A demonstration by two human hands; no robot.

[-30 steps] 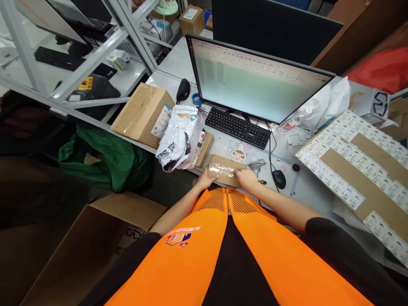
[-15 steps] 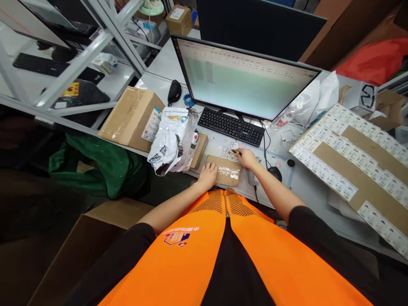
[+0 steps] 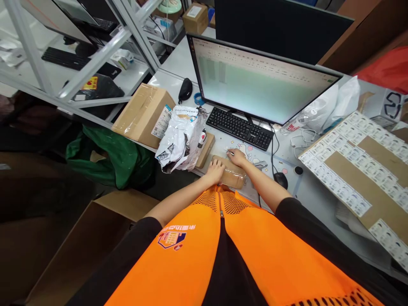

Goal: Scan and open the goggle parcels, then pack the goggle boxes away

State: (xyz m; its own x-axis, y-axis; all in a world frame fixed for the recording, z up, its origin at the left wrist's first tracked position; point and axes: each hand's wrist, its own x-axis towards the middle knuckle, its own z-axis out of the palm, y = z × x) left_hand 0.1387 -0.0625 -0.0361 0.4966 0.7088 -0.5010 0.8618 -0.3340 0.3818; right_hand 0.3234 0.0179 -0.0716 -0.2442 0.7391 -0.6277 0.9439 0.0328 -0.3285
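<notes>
A small taped cardboard box (image 3: pixel 234 173) lies on the desk right in front of my body. My left hand (image 3: pixel 215 171) grips its left end, fingers curled over the top. At the box's far edge is my right hand (image 3: pixel 237 157), closed around a slim box cutter (image 3: pixel 231 153), mostly hidden by the fingers. A grey device (image 3: pixel 260 165), partly behind my right forearm, rests on the desk. Just left of the box stand another flat cardboard box (image 3: pixel 205 149) and a torn white mailer bag (image 3: pixel 179 138).
A monitor (image 3: pixel 255 80) and keyboard (image 3: pixel 239 128) stand beyond the box. A mouse (image 3: pixel 281 180) is to the right, near a large label-covered cardboard sheet (image 3: pixel 350 178). A bigger carton (image 3: pixel 143 114) sits left, by the metal frame (image 3: pixel 95 55).
My right hand has moved left, from beside the box's right end to its far edge, bringing the box cutter along. My left hand stays on the box. The view has shifted slightly.
</notes>
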